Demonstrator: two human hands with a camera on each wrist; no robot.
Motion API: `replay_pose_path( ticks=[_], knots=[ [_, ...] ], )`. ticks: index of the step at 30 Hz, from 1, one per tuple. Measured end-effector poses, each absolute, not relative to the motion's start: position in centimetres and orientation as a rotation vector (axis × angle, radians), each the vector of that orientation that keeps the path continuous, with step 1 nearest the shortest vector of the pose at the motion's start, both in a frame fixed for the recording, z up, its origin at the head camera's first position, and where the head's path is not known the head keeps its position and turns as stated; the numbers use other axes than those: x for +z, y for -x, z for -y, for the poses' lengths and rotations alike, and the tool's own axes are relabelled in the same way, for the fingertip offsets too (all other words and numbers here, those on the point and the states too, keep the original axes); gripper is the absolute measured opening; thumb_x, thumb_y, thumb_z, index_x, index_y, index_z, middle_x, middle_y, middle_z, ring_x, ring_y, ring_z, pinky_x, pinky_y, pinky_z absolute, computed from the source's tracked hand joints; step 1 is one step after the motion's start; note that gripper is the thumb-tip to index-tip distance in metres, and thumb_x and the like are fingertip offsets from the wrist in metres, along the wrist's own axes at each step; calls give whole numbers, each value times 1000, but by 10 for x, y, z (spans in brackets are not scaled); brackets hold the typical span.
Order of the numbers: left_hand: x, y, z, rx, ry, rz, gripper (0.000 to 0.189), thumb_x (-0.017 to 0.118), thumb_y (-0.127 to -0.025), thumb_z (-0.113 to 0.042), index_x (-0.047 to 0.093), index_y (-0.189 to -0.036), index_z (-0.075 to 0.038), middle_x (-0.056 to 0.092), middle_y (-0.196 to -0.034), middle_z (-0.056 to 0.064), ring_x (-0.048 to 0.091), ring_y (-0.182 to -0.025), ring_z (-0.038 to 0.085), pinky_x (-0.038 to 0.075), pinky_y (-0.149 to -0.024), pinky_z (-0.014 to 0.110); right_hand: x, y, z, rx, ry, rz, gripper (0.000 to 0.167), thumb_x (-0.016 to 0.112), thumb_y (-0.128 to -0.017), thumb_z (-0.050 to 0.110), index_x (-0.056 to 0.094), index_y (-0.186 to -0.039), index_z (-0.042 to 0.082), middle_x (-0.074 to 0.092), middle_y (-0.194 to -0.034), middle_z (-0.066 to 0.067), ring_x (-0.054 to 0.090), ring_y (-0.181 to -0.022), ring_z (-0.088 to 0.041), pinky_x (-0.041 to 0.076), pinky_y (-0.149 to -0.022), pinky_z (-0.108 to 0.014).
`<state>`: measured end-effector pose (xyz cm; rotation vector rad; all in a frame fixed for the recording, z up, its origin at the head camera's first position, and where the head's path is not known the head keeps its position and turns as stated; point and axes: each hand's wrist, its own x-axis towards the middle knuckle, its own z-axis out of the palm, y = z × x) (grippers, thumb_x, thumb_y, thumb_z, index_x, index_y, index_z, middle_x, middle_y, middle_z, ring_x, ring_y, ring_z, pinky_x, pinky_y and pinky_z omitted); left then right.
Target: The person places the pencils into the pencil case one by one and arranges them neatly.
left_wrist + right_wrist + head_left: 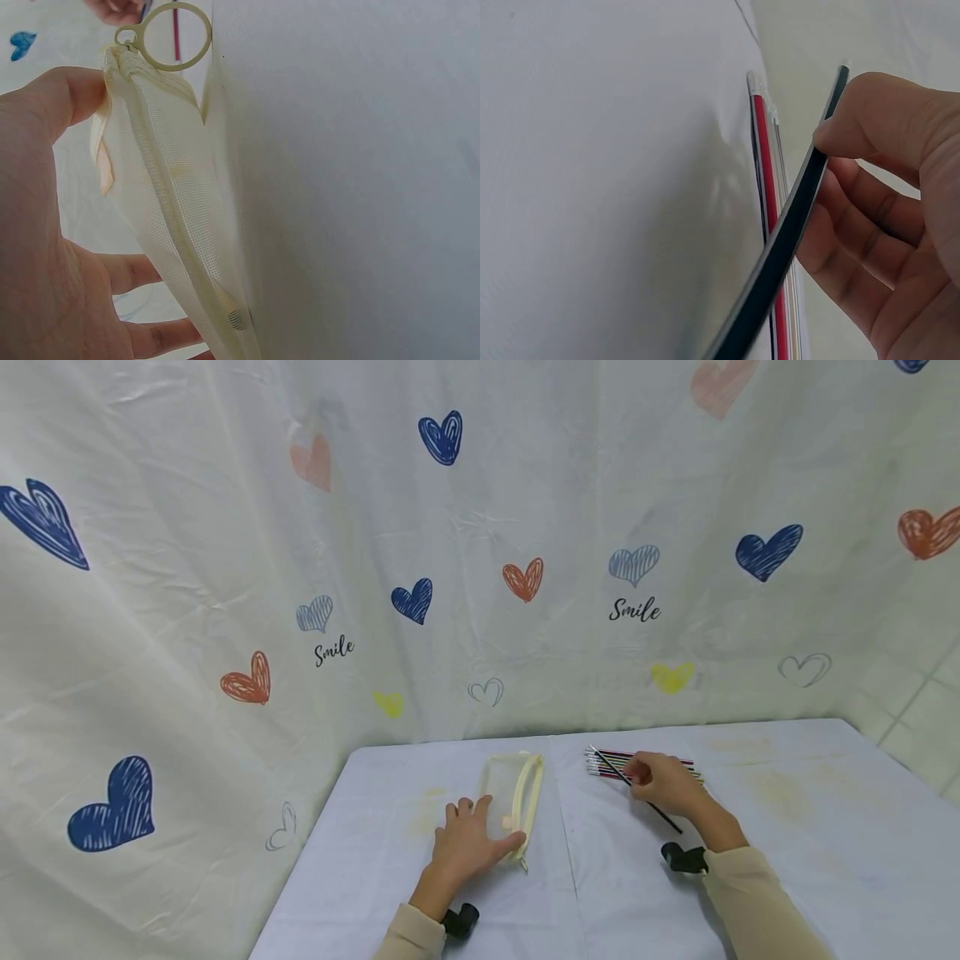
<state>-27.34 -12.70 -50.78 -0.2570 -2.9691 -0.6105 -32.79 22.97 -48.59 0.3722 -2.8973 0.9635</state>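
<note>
A pale yellow mesh zip pouch [501,783] lies on the white-covered table, its ring-shaped zip pull [177,37] large in the left wrist view. My left hand [468,842] rests on the pouch with fingers spread, the thumb by the end with the zip pull. Its fingertips are partly hidden behind the mesh in the left wrist view. My right hand [660,783] pinches a dark pencil [795,214] between thumb and fingers, tilted above the table. Beneath and behind that hand lie several striped pencils [603,763] side by side, one of them red [760,135].
A white cloth [525,914] covers the table and shows a crease down its middle. Behind stands a white curtain [480,510] printed with hearts and "Smile". Black wrist cameras [684,857] sit at both sleeves.
</note>
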Motion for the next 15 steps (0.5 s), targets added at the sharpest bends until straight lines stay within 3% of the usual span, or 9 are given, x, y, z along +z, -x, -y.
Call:
replay_pose_path(
  ticks=[15],
  knots=[
    [-507, 274, 126, -599, 261, 2968, 93, 65, -78, -78, 52, -148, -17, 53, -135, 19, 48, -120, 37, 46, -80, 63, -481, 326, -226, 1205, -287, 2839, 30, 66, -84, 3, 64, -114, -2, 65, -91, -8, 59, -78, -18, 50, -62, -29]
  ],
)
